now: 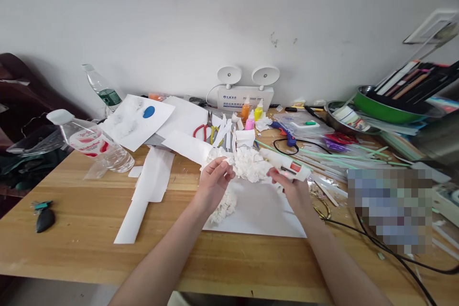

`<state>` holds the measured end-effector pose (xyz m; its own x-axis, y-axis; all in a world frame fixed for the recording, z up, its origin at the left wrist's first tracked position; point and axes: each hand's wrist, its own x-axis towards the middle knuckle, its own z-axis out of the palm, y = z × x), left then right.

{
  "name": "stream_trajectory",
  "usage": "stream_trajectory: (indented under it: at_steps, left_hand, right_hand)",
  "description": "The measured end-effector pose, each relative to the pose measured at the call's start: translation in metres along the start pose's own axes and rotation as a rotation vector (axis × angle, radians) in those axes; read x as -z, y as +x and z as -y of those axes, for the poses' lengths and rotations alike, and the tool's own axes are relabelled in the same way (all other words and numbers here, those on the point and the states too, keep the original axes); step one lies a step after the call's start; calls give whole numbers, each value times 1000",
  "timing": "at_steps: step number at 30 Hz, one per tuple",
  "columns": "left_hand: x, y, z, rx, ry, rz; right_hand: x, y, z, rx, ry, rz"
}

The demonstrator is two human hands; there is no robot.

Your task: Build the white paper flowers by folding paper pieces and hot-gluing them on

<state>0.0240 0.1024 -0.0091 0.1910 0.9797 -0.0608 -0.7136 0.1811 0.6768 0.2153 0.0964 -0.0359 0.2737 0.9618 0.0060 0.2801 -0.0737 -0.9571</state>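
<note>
My right hand (294,189) is wrapped around a white glue gun (281,162) with a red switch, its nozzle pointing left. My left hand (215,179) pinches a small white piece of paper (228,160) between thumb and fingers. Just behind both hands lies a heap of crumpled white paper pieces (253,165). A ruffled white paper form (224,208) rests below my left hand, partly hidden by it. Under these is a large white sheet (263,213) on the wooden table (89,234).
Two plastic bottles (95,141) stand at the left by loose paper sheets (152,177). Pliers (210,126), paint bottles (250,122) and a blue glue gun (287,134) lie behind the heap. Glue sticks (319,158), black cables (380,244) and a green bowl (387,110) crowd the right.
</note>
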Motion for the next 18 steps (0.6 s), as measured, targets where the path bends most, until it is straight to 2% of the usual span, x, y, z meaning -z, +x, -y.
stream_trajectory:
  at_steps: [3,5,7,10,14,18]
  left_hand:
    - [3,0,-1,-17,-8,9]
    - [5,1,-1,-36,-5,16]
    - [6,1,-1,-61,12,20]
    - [7,2,-2,-87,31,12]
    - [9,4,-10,-92,-40,-8]
    - [9,4,-21,-132,-90,-26]
  right_hand:
    - [10,27,-8,9,-56,-188]
    - [16,48,-13,36,-180,-215]
    - [17,68,-18,7,-432,-224]
    - [12,90,-24,4,-552,-226]
    - [-1,104,-33,0,-684,-251]
    - [-4,104,-39,-1,-736,-269]
